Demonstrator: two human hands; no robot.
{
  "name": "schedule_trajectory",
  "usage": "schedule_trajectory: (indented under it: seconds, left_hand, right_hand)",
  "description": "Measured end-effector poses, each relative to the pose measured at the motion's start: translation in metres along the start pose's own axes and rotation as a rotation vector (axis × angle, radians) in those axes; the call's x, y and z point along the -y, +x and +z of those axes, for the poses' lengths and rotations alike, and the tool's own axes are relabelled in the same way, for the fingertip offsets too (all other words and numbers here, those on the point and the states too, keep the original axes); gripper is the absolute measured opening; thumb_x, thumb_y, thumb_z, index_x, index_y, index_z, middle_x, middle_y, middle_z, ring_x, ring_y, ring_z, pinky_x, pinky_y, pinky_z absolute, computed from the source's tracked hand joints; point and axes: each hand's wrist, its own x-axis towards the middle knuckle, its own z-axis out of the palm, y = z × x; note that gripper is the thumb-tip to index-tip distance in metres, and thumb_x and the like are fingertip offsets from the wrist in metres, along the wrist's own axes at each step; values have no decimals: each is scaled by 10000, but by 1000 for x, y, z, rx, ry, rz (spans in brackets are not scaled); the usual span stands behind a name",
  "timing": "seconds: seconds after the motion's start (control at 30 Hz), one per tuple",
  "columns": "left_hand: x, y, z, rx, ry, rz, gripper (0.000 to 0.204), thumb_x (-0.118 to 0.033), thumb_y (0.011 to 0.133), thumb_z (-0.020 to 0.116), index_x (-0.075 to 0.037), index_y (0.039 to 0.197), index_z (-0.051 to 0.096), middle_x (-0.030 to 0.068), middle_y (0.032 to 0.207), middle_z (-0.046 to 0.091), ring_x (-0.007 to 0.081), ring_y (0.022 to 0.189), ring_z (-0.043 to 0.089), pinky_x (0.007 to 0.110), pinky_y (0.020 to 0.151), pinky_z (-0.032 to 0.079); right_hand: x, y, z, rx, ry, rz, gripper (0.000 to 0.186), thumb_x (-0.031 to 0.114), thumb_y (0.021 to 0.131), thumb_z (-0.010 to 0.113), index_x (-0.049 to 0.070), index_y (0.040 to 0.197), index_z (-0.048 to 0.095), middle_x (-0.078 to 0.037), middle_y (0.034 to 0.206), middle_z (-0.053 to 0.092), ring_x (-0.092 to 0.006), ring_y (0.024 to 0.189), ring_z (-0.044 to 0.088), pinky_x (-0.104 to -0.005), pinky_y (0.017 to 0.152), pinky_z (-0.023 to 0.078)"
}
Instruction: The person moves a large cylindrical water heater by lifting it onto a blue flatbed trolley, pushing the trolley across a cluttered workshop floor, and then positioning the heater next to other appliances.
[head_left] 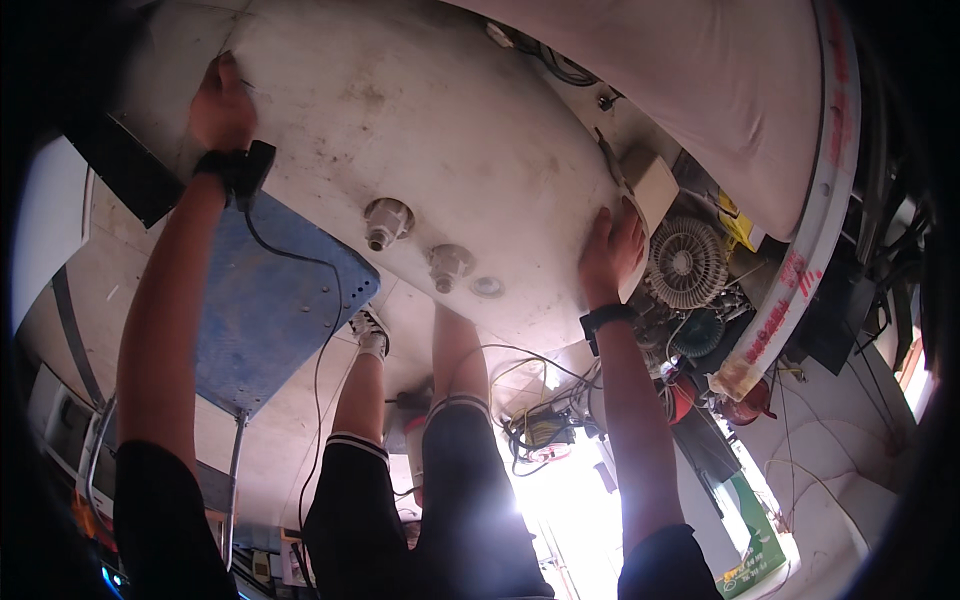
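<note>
A large off-white, scuffed shell has two threaded fittings and a small round recess on its face. My left hand grips the shell at its upper left, fingers curled, beside a dark band; a black strapped device with a cable sits on that wrist. My right hand holds the shell's right edge, fingers bent around it, next to a beige block. Part of its fingers is hidden by that edge.
A blue metal plate on tube legs stands left, near my legs. Right are a finned round motor, tangled cables, red parts and a curved white rail under a pale panel. A bright opening lies low centre.
</note>
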Motion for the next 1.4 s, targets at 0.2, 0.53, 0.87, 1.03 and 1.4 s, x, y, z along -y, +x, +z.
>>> schedule_trajectory:
  seconds: [0.2,0.53,0.87,1.03,1.4]
  left_hand:
    - [18,-19,-22,86,-198,20,420,-355,970,373,-60,1126,629,201,1015,654,410,940,613,448,783,478]
    - [64,-61,-66,188,-171,-38,413,-319,998,321,-38,1159,578,231,1033,635,439,961,587,452,791,465]
    - [39,-143,-144,292,109,67,431,-159,922,539,25,1296,430,255,1250,488,418,1176,453,476,988,364]
    - [-23,-255,-201,521,67,-1,490,-153,871,597,45,1287,430,238,1243,479,400,1134,465,480,977,364]
    - [-185,-380,-269,679,-411,-598,134,-96,887,540,-5,974,585,153,860,664,282,799,659,333,691,509]
  right_hand:
    - [0,-38,7,-63,-75,-66,516,380,930,426,18,1294,473,-196,1301,491,-370,1219,428,-481,1041,295]
    - [5,-124,22,-86,-56,-53,538,351,898,444,49,1343,409,-173,1367,409,-343,1314,343,-540,1088,193]
    - [10,-184,18,-28,-96,-1,611,337,877,512,23,1372,339,-181,1416,345,-363,1373,256,-583,1106,152]
    - [14,-210,2,96,-35,-20,701,316,860,568,13,1414,264,-219,1470,260,-394,1408,176,-597,1113,120]
    - [-17,-242,-45,713,295,-260,761,338,812,637,-70,1380,338,-290,1483,183,-448,1362,212,-483,1109,246]
